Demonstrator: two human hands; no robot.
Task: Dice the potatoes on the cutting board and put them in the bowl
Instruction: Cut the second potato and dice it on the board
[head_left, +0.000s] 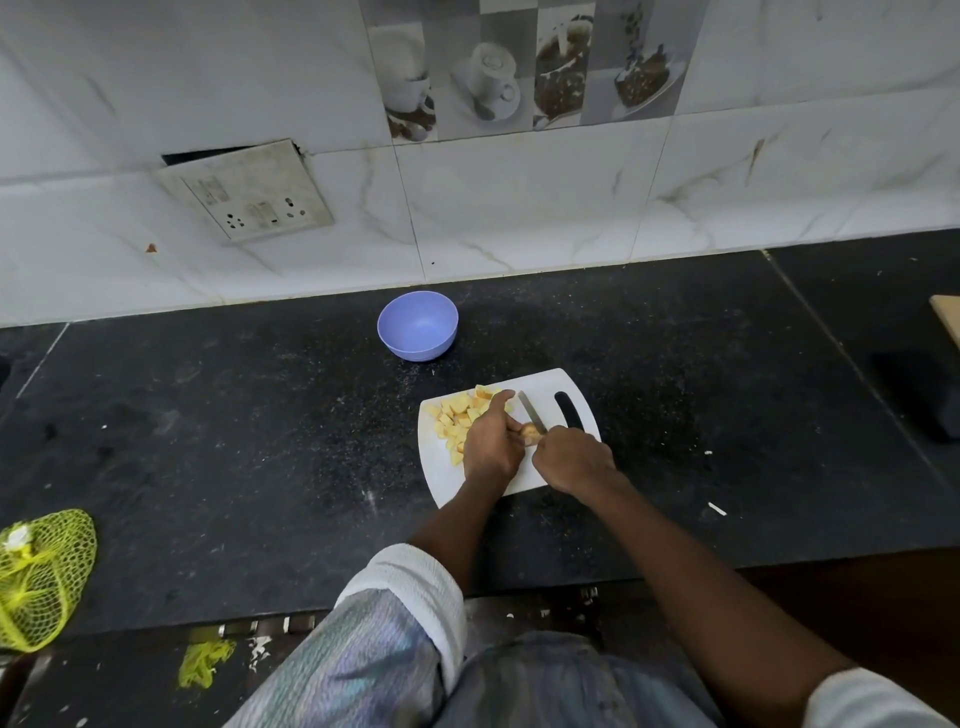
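A white cutting board (548, 470) lies on the black counter, with a pile of yellow potato cubes (457, 418) on its left half. My left hand (491, 444) holds a small uncut potato piece (530, 432) against the board. My right hand (574, 462) grips a knife (531, 410) whose blade rests on that piece; the handle is hidden in the fist. A purple bowl (418, 332) stands behind the board, near the wall, with nothing visible inside.
A yellow mesh bag (41, 577) lies at the counter's front left. A dark object (919, 397) sits at the right edge, below a wooden corner (948, 317). A tiled wall with a socket plate (244, 189) rises behind. Small scraps dot the counter.
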